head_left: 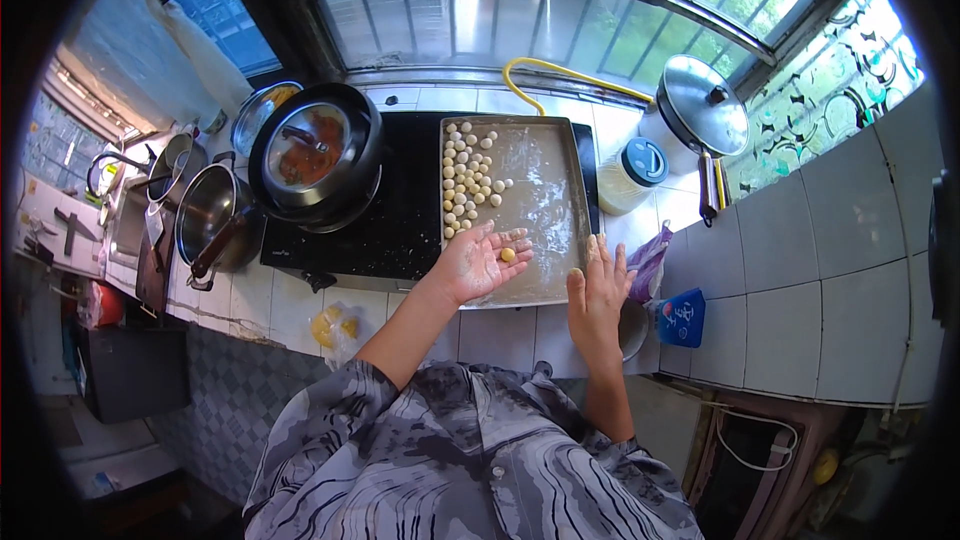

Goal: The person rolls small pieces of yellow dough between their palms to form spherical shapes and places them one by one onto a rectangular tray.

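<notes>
My left hand (484, 261) is turned palm up over the front of a floured metal baking tray (536, 281). A small yellow dough ball (508, 255) rests on its fingers, and flour coats the skin. My right hand (600, 289) is by the tray's right front corner, fingers spread and dusted with flour, holding nothing. Several round dough balls (470, 178) lie grouped along the tray's left side, some whiter with flour than others. Loose white flour (551, 195) streaks the tray's right half.
The tray lies partly over a black gas cooktop (405, 165). On the left burner sits a lidded wok (315, 142); a steel pot (214, 210) stands beside it. To the right are a blue-lidded jar (634, 176), a lidded pan (701, 109) and a blue packet (681, 317). A plastic bag with yellow dough (334, 326) lies at the counter edge.
</notes>
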`<action>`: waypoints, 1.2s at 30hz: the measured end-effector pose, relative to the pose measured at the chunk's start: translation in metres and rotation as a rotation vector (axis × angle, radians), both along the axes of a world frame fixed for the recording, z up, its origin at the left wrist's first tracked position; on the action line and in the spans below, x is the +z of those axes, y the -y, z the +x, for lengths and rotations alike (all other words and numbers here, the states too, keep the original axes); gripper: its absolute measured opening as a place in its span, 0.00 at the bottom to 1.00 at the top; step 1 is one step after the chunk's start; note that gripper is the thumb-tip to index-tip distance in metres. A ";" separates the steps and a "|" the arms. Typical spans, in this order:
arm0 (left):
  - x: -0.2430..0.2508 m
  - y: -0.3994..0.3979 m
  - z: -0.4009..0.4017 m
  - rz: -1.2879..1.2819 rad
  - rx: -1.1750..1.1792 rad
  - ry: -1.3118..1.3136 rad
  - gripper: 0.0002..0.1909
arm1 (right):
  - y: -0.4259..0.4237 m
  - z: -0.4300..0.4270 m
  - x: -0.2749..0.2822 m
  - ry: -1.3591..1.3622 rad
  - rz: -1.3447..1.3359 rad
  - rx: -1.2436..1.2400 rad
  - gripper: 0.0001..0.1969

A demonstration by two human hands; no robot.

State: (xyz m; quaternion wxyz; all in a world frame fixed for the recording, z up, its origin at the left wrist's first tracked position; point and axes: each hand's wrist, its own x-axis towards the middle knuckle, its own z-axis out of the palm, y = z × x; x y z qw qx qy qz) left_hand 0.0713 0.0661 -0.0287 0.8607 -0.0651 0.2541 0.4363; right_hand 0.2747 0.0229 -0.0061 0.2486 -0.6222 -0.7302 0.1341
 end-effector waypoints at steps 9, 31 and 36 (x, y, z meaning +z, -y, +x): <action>-0.041 -0.047 0.033 0.120 0.088 -0.471 0.25 | 0.005 0.031 -0.019 -0.178 -0.055 -0.100 0.24; -0.077 -0.087 0.096 1.380 -0.163 -1.859 0.13 | -0.001 0.043 -0.030 -0.280 -0.015 -0.105 0.17; -0.047 -0.047 0.066 0.603 -0.227 -0.728 0.11 | -0.022 0.022 -0.027 -0.509 0.031 -0.006 0.22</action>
